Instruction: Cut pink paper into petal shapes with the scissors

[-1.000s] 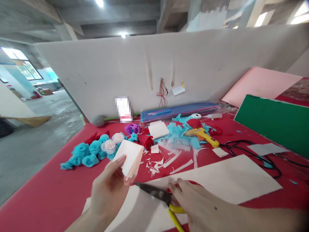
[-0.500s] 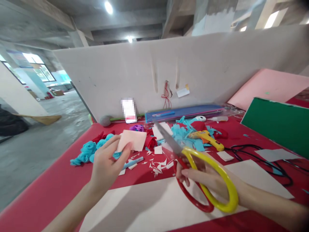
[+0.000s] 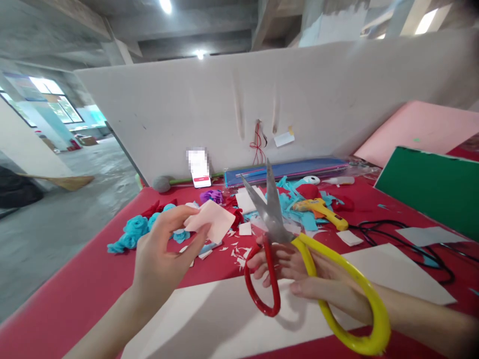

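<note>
A small pale pink paper square (image 3: 217, 223) is pinched between the thumb and fingers of my left hand (image 3: 160, 254), raised above the table. My right hand (image 3: 299, 269) has its fingers through the loops of a pair of scissors (image 3: 275, 219), one handle red and the other yellow. The blades are spread and point up and away, to the right of the paper and apart from it. Beneath both hands lies a large cream sheet (image 3: 224, 319). White paper scraps (image 3: 239, 254) are scattered on the red cloth just beyond.
Blue crepe paper flowers (image 3: 136, 229) lie at the left. Blue crepe strips and a yellow glue gun (image 3: 324, 212) are right of centre, with black cable (image 3: 389, 232) alongside. A phone (image 3: 200, 167) leans on the white panel (image 3: 179, 109). A green board (image 3: 434, 192) stands at right.
The scissor blades and handles have spread apart from nearly closed. The paper square has turned and shifted slightly right in my left hand.
</note>
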Tool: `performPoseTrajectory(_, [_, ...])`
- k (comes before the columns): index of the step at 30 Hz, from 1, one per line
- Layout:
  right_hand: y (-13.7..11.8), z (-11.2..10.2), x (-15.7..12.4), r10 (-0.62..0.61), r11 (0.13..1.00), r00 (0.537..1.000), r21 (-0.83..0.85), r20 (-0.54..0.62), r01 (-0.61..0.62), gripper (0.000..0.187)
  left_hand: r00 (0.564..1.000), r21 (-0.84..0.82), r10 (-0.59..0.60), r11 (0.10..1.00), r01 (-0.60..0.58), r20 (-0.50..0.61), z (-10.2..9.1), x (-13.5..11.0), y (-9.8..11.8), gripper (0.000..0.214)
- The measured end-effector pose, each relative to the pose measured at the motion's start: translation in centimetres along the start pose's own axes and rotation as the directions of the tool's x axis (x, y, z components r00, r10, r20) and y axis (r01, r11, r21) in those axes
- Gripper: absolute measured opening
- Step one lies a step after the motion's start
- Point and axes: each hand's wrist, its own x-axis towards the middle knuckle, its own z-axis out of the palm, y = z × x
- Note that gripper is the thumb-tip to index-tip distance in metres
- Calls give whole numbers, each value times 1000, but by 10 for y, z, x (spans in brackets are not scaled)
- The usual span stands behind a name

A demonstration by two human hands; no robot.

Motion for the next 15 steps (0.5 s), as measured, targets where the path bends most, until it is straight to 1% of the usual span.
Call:
performPoseTrajectory(1, [-2, 1, 0, 12, 1000, 1000, -20, -6, -12, 31, 999, -30, -43, 999, 43, 8, 0, 1, 3, 21])
performPoseTrajectory(2, [-4, 1, -1, 25, 999, 1000, -40, -16, -25, 30, 994, -79, -111, 991, 113, 22, -1, 3, 7, 17])
performPoseTrajectory(3, [-6, 2, -1, 38, 998, 999, -56, -27, -39, 29, 977, -158, -209, 964, 214, 46, -1, 4, 10, 15])
performPoseTrajectory(4, [-7, 2, -1, 48, 997, 998, -64, -37, -50, 27, 944, -252, -320, 910, 330, 81, -1, 6, 12, 13])
performPoseTrajectory(5, [-8, 2, -1, 58, 996, 997, -69, -46, -61, 25, 898, -348, -421, 829, 437, 126, 0, 8, 14, 12])
performPoseTrajectory(6, [-9, 2, -1, 65, 995, 997, -72, -48, -68, 23, 852, -428, -494, 741, 517, 173, 0, 9, 15, 11])
performPoseTrajectory(7, [-10, 3, -2, 72, 994, 996, -73, -44, -75, 21, 817, -487, -535, 666, 566, 218, 1, 11, 15, 11])
performPoseTrajectory(8, [-11, 3, -2, 82, 994, 996, -70, -32, -85, 21, 792, -530, -556, 605, 595, 254, 2, 12, 13, 13])
performPoseTrajectory(10, [-13, 6, -2, 108, 993, 994, -41, 6, -108, 24, 762, -579, -571, 523, 625, 307, 4, 15, 9, 17])
performPoseTrajectory(12, [-16, 10, -3, 151, 986, 986, 58, 66, -154, 22, 731, -624, -586, 438, 648, 348, 5, 18, 4, 14])
performPoseTrajectory(13, [-18, 12, -3, 190, 973, 977, 114, 99, -200, 23, 721, -644, -593, 402, 651, 359, 6, 19, 2, 11])
performPoseTrajectory(15, [-21, 17, -5, 287, 929, 945, 195, 158, -315, 30, 713, -681, -597, 348, 644, 369, 5, 20, -2, 6])
